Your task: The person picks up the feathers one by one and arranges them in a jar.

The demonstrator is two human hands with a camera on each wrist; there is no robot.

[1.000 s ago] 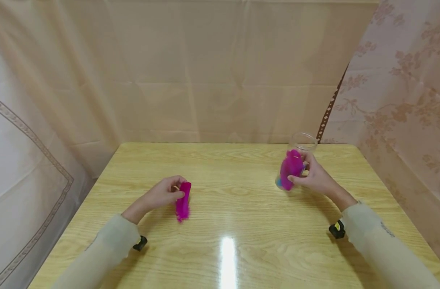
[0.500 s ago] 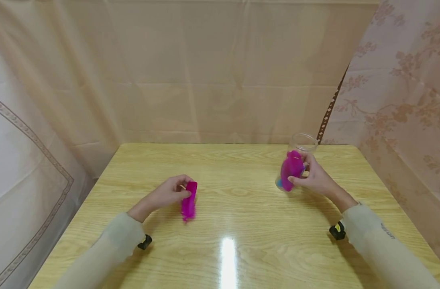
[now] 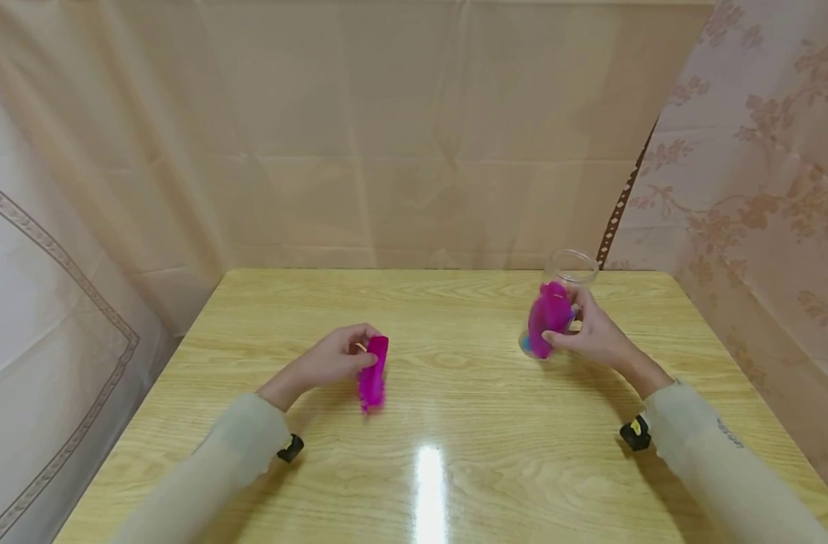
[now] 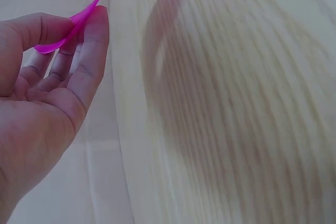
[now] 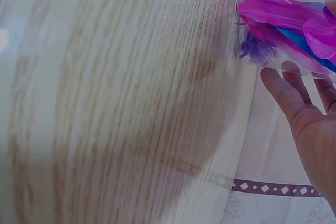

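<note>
In the head view my left hand (image 3: 332, 357) pinches a magenta feather (image 3: 375, 378) between thumb and fingers, over the left-middle of the table. Its fluffy end hangs down; the left wrist view shows the thumb and fingertips on the feather's smooth, curved part (image 4: 81, 20). On the right, my right hand (image 3: 594, 332) grips a tall clear jar (image 3: 570, 282), thumb at the near side and fingers at the far side. Inside it, magenta feathers (image 3: 548, 313) fill most of the lower part. Blue and purple feathers (image 5: 257, 48) also show through the wall in the right wrist view.
A wood-grain table (image 3: 441, 332) spreads under both hands, with a bright light reflection near its front. Beige cloth (image 3: 414, 151) hangs behind the far edge. Patterned cloth (image 3: 761, 211) covers the right side, and white cloth (image 3: 40, 302) covers the left.
My left hand has moved steadily rightward with the pinched feather. The right hand and the jar have stayed nearly in place.
</note>
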